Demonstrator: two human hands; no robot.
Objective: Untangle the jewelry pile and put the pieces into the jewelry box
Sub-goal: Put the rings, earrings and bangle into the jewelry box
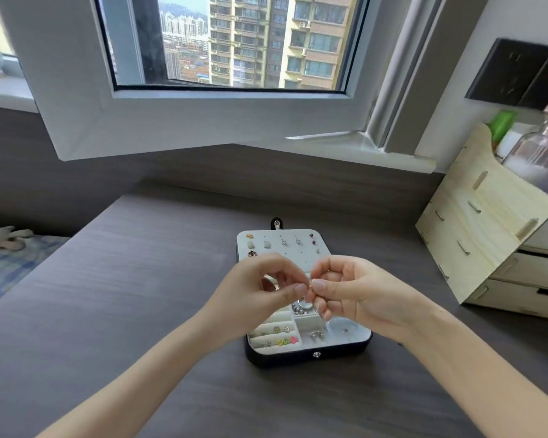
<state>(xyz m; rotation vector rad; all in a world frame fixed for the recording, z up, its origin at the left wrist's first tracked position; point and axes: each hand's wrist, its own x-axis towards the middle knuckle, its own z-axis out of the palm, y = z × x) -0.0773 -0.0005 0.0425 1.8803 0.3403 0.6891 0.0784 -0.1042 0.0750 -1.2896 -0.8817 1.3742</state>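
Above the jewelry box (307, 356), left hand (257, 299) and right hand (359, 295) pinch 1 piece (309, 283).

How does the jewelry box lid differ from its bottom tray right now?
The lid is a flat panel with small earrings pinned in rows; the bottom tray is split into compartments and padded rolls holding loose pieces. The lid lies farther from the person, the bottom tray nearer. Both are pale-lined and lie open on the desk.
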